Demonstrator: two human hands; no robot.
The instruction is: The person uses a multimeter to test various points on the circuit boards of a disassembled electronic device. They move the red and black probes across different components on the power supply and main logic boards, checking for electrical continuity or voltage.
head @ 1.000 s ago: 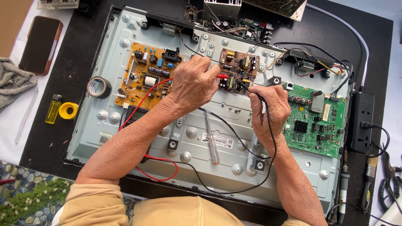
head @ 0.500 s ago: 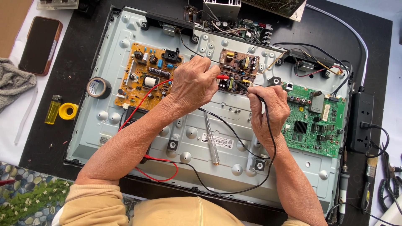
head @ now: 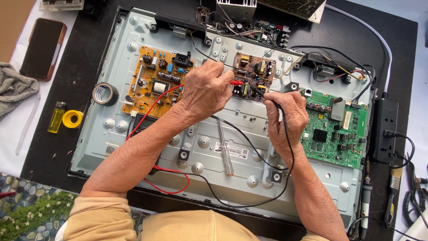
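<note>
Both forearms reach from the near edge across the grey metal back panel of an opened flat screen set, meeting over the small brown circuit board near the far middle. The left hand lies knuckles up, wrist bent slightly right, its fingers curled together and pinching the red test probe, whose tip points right onto the brown board. The red lead runs back under the left forearm and loops near the panel's near edge. The right hand comes in from the near right, its fingers bunched and pinching the black test probe like a pen, tip aimed left and far at the same board, close to the red tip. The black lead trails over the right wrist and sweeps across the panel. A screwdriver lies on the panel between the two forearms. The orange power board sits left of the left hand, the green main board right of the right hand. On the table at the left lie a roll of tape, a yellow lighter and a phone.
</note>
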